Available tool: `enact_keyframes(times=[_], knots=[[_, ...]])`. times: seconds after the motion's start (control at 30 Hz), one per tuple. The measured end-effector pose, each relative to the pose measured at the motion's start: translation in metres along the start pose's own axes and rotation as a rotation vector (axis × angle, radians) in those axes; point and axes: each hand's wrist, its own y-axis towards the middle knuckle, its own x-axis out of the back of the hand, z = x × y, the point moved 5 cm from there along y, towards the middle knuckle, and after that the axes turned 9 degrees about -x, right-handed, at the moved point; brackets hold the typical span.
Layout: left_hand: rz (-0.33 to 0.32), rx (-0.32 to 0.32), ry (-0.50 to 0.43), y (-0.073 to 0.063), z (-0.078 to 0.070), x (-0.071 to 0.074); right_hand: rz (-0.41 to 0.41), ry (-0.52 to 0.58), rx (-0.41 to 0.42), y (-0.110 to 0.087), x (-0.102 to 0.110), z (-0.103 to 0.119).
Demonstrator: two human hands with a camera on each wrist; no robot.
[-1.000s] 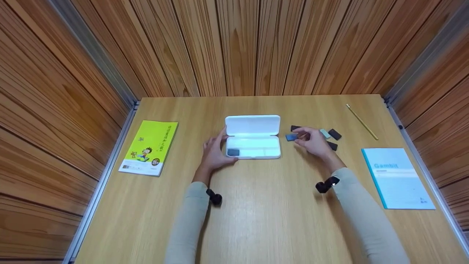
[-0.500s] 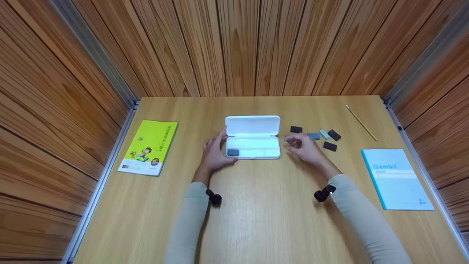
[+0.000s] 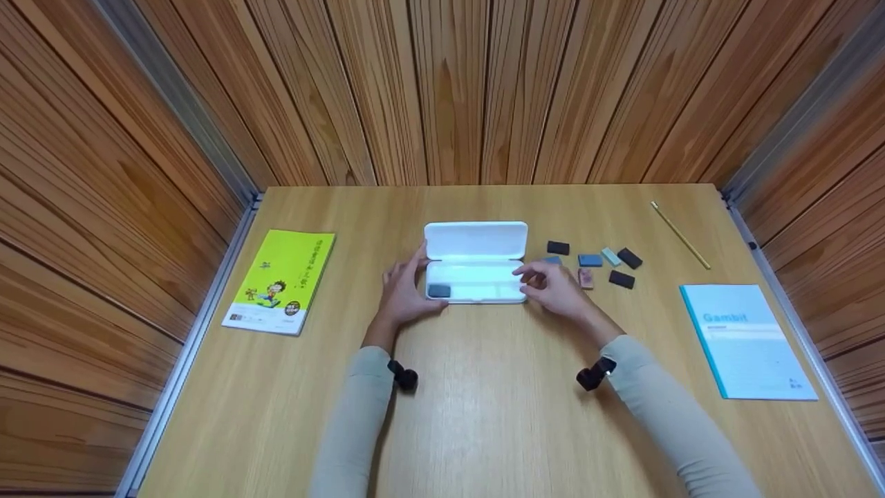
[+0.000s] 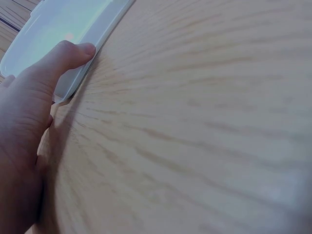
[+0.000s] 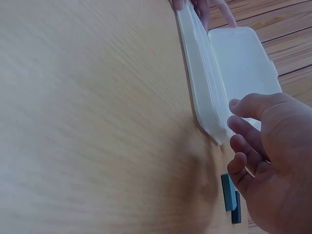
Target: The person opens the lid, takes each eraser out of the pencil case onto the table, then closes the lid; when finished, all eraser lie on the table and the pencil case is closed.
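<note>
A white pencil case (image 3: 477, 241) lies with its lid raised, seen in the head view. Inside its left end is a grey-blue eraser (image 3: 439, 290). My left hand (image 3: 408, 294) grips the case's left end, its thumb across the front rim, also visible in the left wrist view. At the case's right end hovers my right hand (image 3: 556, 289), fingers loosely bent, with nothing visible between thumb and fingers in the right wrist view. Beside this hand are a pink eraser (image 3: 585, 279), a blue eraser (image 3: 590, 260) and a partly hidden blue one.
Several dark blocks (image 3: 558, 247) and a pale green eraser (image 3: 611, 256) lie right of the case. Farther right are a pencil (image 3: 681, 235) and a light-blue notebook (image 3: 748, 342). A yellow-green book (image 3: 280, 280) lies left. Wooden walls border the table.
My right hand has moved left from above the erasers to the case's right end, uncovering the pink eraser and one blue eraser. The left hand has stayed on the case.
</note>
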Motion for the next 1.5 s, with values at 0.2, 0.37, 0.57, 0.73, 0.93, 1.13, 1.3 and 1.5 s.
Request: enact_keyframes(times=[0.2, 0.37, 0.57, 0.73, 0.93, 1.13, 1.3, 1.5], knots=[[-0.003, -0.012, 0.006, -0.002, -0.001, 0.0, 0.008, 0.001, 0.035, 0.0, -0.012, 0.011], [0.003, -0.038, 0.002, -0.002, -0.001, 0.001, 0.007, -0.004, 0.07, 0.003, -0.023, 0.021], [-0.005, -0.022, -0.007, -0.003, -0.003, 0.001, 0.05, 0.005, 0.053, 0.006, -0.037, 0.032], [0.015, -0.008, -0.001, -0.005, -0.004, -0.001, 0.079, -0.001, 0.045, 0.008, -0.048, 0.039], [0.014, -0.001, 0.006, -0.004, -0.002, -0.001, 0.119, 0.006, 0.046, 0.013, -0.058, 0.048], [0.035, -0.029, 0.006, -0.001, -0.001, -0.002, 0.129, 0.023, 0.006, 0.019, -0.065, 0.051], [0.022, -0.047, 0.023, -0.001, -0.002, 0.0, 0.132, 0.022, 0.025, 0.025, -0.073, 0.057], [0.03, -0.056, 0.037, -0.001, 0.0, 0.002, 0.154, 0.018, -0.021, 0.03, -0.081, 0.061]])
